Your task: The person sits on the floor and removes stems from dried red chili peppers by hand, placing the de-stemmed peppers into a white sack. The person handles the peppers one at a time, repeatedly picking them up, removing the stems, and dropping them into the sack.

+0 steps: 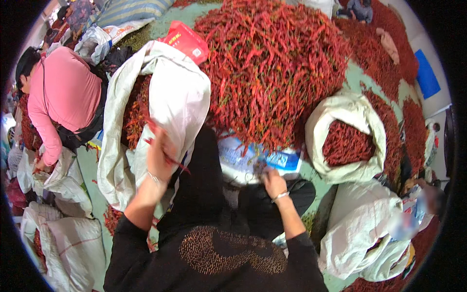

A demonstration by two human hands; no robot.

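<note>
My left hand (pixel 160 155), blurred by motion, grips a few dried red chili peppers (pixel 177 164) beside the mouth of a large white woven sack (pixel 178 95). Inside that sack lie more red and orange chilies (pixel 136 120). My right hand (pixel 273 182) is low over a white and blue printed plastic bag (pixel 237 160), fingers curled near some thin dark stems; whether it holds any is unclear. Directly ahead rises a big heap of red chilies with green stems (pixel 270 73), its near edge spilling onto the printed bag.
An open white sack of chilies (pixel 344 98) stands right of the heap. A red printed bag (pixel 188 43) lies behind the left sack. Someone in a pink top (pixel 69 87) bends over another sack at left. More filled sacks (pixel 361 219) crowd the lower right.
</note>
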